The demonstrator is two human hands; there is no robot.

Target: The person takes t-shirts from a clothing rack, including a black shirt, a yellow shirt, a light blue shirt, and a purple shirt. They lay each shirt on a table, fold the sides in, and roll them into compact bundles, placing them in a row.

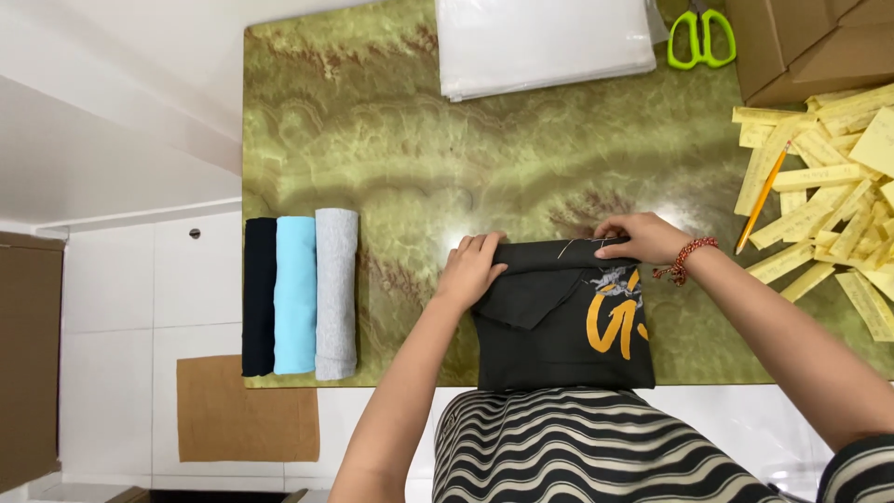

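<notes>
Black shirt (pixel 559 326) with the orange print lies at the near edge of the green marbled table (pixel 391 158), right in front of you, its far end rolled into a thick fold. It looks soft, light and floppy, the sort of cloth that slumps wherever you let go, so you'd best grip it along that rolled edge, near both ends. Your left hand (pixel 470 270) is pressed flat over the roll's left end, fingers curled onto the cloth. Your right hand (pixel 643 237), beaded bracelet at the wrist, pinches the roll's right end. Hands apart, both on the shirt, forearms angled inward. Off to the left, three rolled shirts (pixel 300 293) sit side by side: black, light blue, grey.
</notes>
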